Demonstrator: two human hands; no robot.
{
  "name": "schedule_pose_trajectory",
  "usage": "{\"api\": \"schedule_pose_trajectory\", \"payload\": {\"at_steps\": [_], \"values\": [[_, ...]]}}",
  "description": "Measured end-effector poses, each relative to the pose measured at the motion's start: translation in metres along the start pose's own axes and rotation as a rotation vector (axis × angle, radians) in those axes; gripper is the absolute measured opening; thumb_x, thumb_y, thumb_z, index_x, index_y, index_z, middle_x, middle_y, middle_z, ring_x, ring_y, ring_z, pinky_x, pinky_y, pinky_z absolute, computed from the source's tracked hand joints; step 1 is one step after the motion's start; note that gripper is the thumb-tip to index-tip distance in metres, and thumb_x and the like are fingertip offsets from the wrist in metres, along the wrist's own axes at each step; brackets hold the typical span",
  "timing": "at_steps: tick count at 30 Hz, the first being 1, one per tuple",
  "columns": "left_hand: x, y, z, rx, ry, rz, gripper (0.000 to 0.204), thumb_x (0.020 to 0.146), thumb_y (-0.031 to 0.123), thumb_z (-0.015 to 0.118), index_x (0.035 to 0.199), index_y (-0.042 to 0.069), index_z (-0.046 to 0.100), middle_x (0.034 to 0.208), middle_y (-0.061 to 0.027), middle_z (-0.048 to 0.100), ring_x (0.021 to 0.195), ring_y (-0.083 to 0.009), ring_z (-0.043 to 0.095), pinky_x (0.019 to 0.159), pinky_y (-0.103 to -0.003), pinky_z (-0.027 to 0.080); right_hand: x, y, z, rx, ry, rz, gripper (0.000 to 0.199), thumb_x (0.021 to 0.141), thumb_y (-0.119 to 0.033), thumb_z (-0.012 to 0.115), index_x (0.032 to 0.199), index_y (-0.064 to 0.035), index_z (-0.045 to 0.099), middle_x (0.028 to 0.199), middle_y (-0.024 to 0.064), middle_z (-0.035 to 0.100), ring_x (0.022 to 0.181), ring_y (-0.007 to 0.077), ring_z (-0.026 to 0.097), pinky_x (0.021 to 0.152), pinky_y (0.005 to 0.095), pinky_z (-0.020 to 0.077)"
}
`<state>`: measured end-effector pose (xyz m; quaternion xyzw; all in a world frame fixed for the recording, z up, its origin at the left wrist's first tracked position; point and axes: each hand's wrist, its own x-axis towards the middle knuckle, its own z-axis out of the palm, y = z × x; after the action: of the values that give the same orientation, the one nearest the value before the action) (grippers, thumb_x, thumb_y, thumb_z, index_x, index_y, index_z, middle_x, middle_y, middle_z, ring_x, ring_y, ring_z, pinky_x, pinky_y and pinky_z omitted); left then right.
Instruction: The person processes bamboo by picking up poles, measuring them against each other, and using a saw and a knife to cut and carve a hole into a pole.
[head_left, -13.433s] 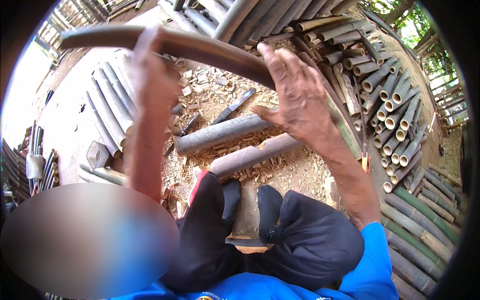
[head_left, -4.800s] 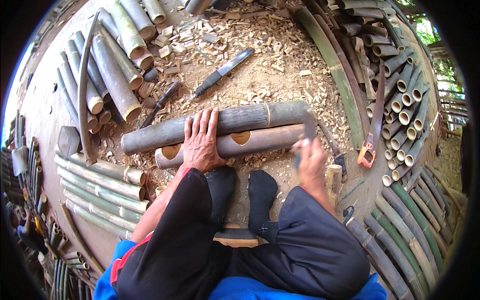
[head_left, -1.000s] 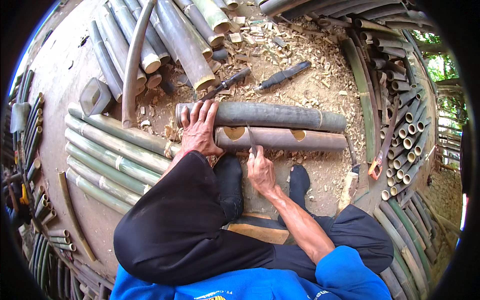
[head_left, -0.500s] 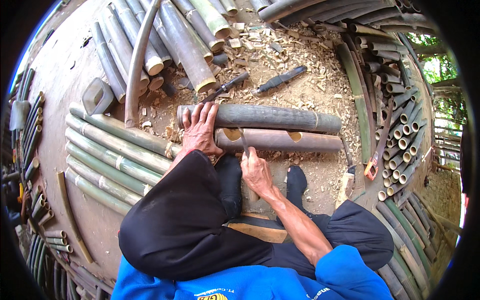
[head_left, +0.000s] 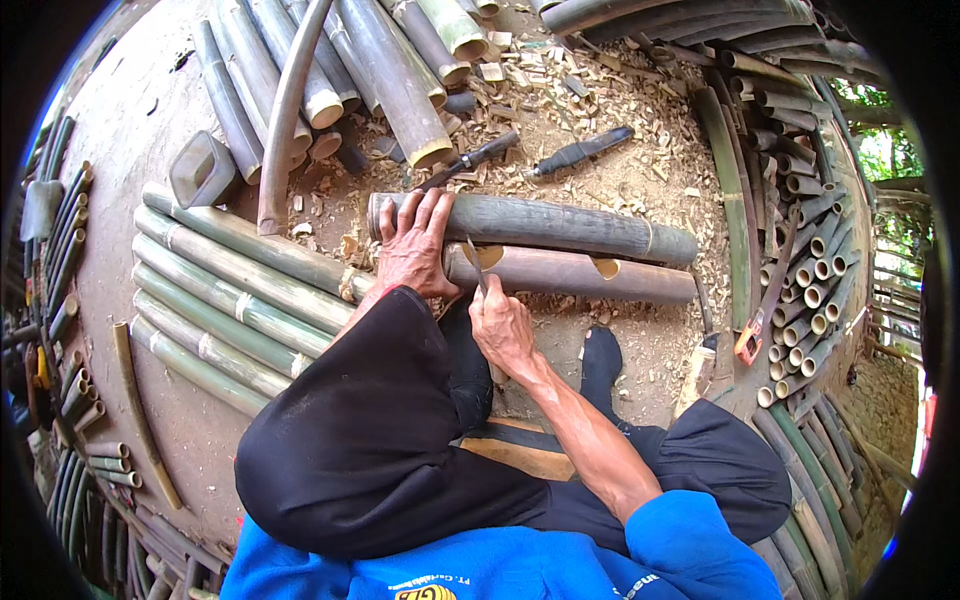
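Two bamboo tubes lie side by side on the ground before me, a dark thicker tube [head_left: 560, 228] behind a brownish notched tube [head_left: 560, 273]. The notched one has two cut openings in its upper side. My left hand [head_left: 415, 245] grips near their left ends, fingers curled over the dark tube and thumb beside the notched one. In my closed right hand [head_left: 503, 325] is a knife [head_left: 476, 264], its blade across the notched tube at the left opening. The handle is mostly hidden by my fingers.
Other tools lie beyond the tubes, one a dark sheathed tool [head_left: 582, 151]. Wood chips [head_left: 640, 140] litter the ground. Bamboo poles [head_left: 240, 285] lie at the left, with more stacked around. An orange-handled saw [head_left: 749, 340] rests at the right. A wooden block [head_left: 515, 455] sits between my legs.
My right hand and the knife have shifted left along the notched tube, from the right side of the left opening to its left side. My left hand keeps its place on the tubes.
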<state>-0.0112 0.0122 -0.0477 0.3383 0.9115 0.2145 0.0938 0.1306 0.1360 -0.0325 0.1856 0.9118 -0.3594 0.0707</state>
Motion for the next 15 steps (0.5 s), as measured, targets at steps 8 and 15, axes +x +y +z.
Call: {"api": "schedule_pose_trajectory", "payload": {"at_steps": [8,15], "values": [[0.000,0.003,-0.001,-0.008,-0.029,-0.008,0.139,0.033,0.041,0.095,0.154,0.014,0.031,0.156,-0.0106,0.037,0.150,-0.0345,0.027,0.123,-0.056,0.013,-0.001,0.004,-0.021,0.031,-0.099,0.132,0.029,0.101,-0.024,0.048,0.103,0.0034,0.059,0.075,0.0293,0.068,0.075,0.0478,0.070,0.071,0.0570,0.0541],[0.007,-0.003,-0.001,0.056,-0.020,0.037,0.141,0.033,0.041,0.095,0.155,0.013,0.030,0.156,-0.0121,0.036,0.150,-0.0359,0.026,0.124,-0.057,0.013,0.056,0.003,-0.237,0.644,-0.135,0.250,0.029,0.105,-0.032,0.050,0.102,-0.0055,0.062,0.067,0.0075,0.066,0.058,0.0170,0.063,0.061,0.0303,0.0566]]}}
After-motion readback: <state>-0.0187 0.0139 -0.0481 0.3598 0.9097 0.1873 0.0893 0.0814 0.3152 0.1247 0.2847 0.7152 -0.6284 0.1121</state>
